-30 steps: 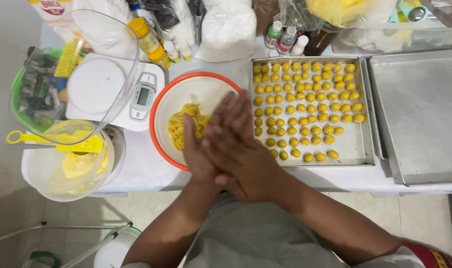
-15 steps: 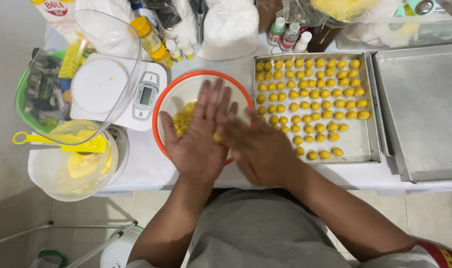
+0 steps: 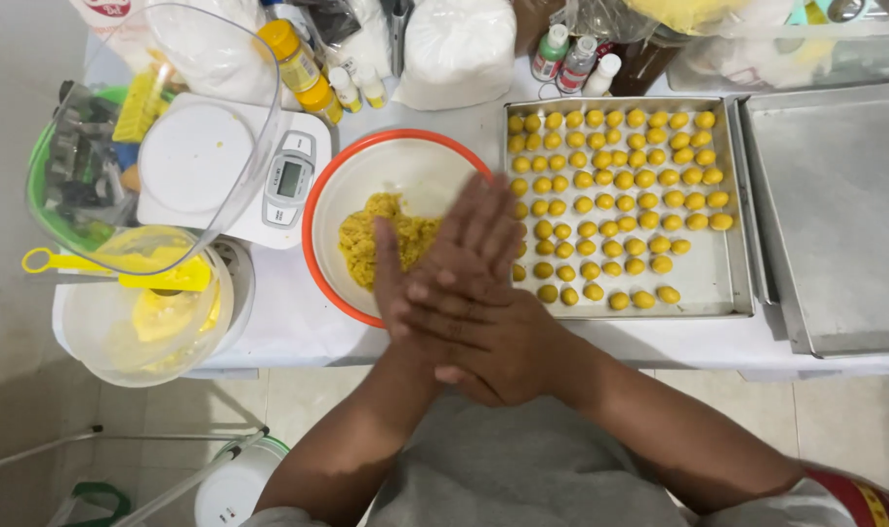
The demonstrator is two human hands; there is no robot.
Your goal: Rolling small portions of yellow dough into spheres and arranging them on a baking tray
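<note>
The left hand point(image 3: 459, 259) and right hand point(image 3: 488, 342) are pressed flat together, palm to palm, at the centre of the frame; whether a dough piece lies between them cannot be told. They sit over the near rim of the orange-rimmed bowl point(image 3: 319, 205), which holds crumbly yellow dough point(image 3: 381, 239). Just right of the bowl, a metal baking tray point(image 3: 723, 283) carries rows of small yellow dough balls point(image 3: 615, 185). A digital kitchen scale point(image 3: 231, 176) stands to the bowl's left. An empty tray point(image 3: 840, 215) occupies the right edge.
</note>
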